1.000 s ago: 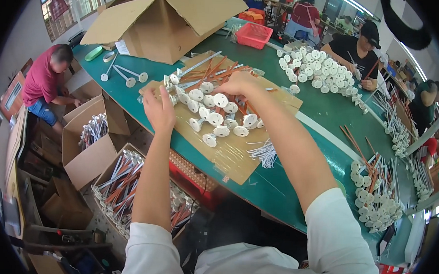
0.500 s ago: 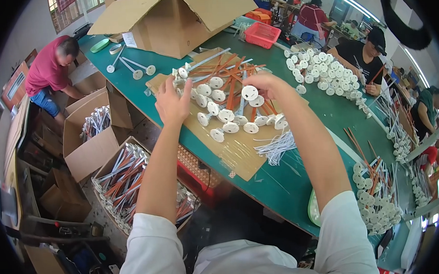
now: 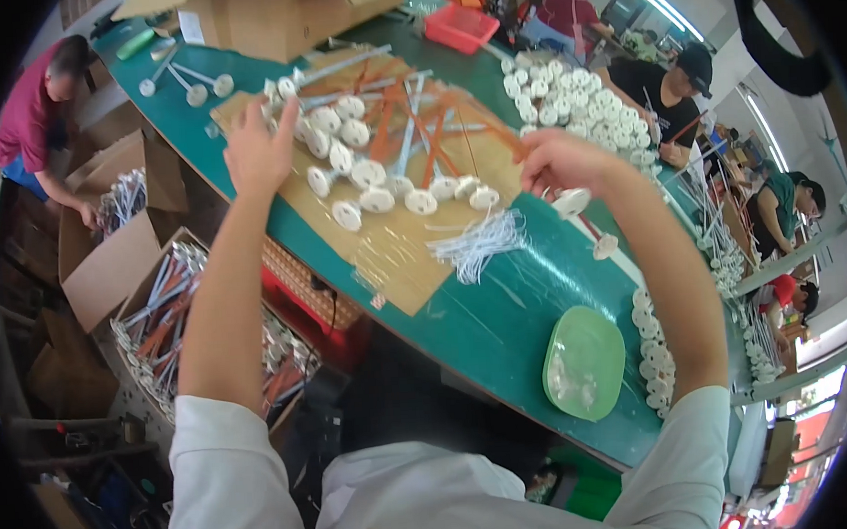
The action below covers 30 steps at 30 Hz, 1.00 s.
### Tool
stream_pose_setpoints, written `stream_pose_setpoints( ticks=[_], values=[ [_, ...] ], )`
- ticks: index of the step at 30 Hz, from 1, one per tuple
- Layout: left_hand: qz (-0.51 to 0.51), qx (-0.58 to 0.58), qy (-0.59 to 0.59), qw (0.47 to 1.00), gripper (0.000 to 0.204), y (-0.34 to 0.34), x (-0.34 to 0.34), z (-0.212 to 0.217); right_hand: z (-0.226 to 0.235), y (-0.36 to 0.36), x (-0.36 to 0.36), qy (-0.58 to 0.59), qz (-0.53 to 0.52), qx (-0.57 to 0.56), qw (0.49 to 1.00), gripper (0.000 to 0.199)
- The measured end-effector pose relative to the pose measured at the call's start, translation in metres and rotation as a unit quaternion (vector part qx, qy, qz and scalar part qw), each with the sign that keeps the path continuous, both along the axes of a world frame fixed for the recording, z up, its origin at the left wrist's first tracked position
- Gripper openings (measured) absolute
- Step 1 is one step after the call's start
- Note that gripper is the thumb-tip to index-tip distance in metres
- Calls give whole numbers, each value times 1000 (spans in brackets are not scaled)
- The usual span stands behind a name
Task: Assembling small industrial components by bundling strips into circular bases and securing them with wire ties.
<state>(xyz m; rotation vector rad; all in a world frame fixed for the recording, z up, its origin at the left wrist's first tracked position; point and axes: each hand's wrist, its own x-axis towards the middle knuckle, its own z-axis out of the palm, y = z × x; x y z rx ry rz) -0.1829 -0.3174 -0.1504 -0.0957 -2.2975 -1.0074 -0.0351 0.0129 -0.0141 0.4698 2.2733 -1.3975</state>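
Note:
On a brown cardboard sheet [image 3: 423, 286] lies a pile of sticks with white round disc heads [image 3: 368, 174], their stems orange and pale grey. My left hand [image 3: 257, 156] is at the pile's left edge, thumb apart from the fingers, next to a few white heads. To the right of the sheet, my right hand [image 3: 567, 164] is closed on orange disc-headed sticks. Two of their white heads, one a disc [image 3: 572, 202], hang below the hand; the exact number held is hidden. A bundle of thin white ties [image 3: 480, 245] lies at the sheet's near right corner.
A green dish [image 3: 584, 363] sits near the table's front edge. Many white disc heads [image 3: 578, 103] are heaped beyond my right hand. A large carton [image 3: 258, 24] and red basket [image 3: 461, 28] stand at the back. Cartons of sticks [image 3: 163, 312] sit left; co-workers are around.
My right hand has lifted disc-headed sticks off the pile and moved right, past the sheet. My left hand stays by the pile's left edge. The whole view has shifted, showing the green dish fully.

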Motion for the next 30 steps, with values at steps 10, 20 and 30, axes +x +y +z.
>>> stream_pose_setpoints(
  ticks=[10, 20, 30],
  values=[
    [-7, 13, -53, 998, 63, 1, 4, -1, 26, 14, -10, 239, -85, -48, 966, 6],
    [-37, 20, 14, 999, 50, 0, -3, -3, -43, 79, 37, 336, -228, -180, 896, 6],
    [-19, -4, 76, 997, 49, -12, 0, -1, 9, 73, 130, 511, -285, -21, 810, 28]
  ],
)
